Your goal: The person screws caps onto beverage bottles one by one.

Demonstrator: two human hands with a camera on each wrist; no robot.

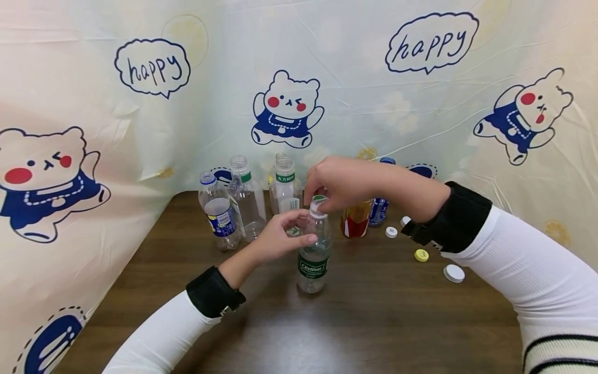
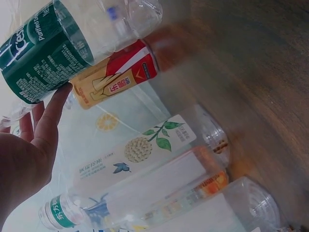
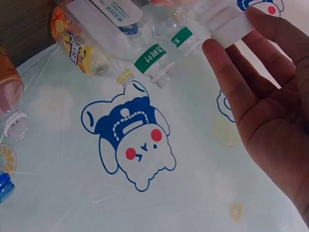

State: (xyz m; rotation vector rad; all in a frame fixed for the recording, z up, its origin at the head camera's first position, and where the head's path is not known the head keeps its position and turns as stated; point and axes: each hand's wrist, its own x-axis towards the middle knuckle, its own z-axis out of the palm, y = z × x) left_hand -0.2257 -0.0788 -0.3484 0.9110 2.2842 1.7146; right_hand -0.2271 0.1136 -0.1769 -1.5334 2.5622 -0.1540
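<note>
The left hand [image 1: 280, 239] loosely holds the Cestbon bottle [image 1: 313, 266], thumb on the near side and fingers reaching round beyond it; in its wrist view one fingertip touches the green label. The bottle stands upright on the table [image 1: 374, 327], just right of the left hand and directly below the right hand [image 1: 334, 182]. The right hand reaches down from above and pinches the white cap [image 3: 234, 34] between thumb and fingers at the bottle's mouth. Beyond the left hand and to its left are two clear bottles: the blue-label bottle [image 1: 220, 221], farthest left, and the tall bottle [image 1: 252, 205] beside it. Straight beyond the left hand stands the green-band bottle [image 1: 286, 189]; the right wrist view also shows the yellow-label bottle [image 3: 82, 53] close to it. To the right of the right hand, partly hidden by that forearm, are the red-and-gold bottle [image 1: 356, 223] and, just past it, the blue bottle [image 1: 379, 212]. Loose caps lie farther right, below the right wrist: a small white cap [image 1: 391, 232], a yellow cap [image 1: 421, 255] and, nearest the person, the wide white lid [image 1: 454, 273]. Past both hands hangs a cloth [image 1: 359, 114] printed with bears and "happy" bubbles.
</note>
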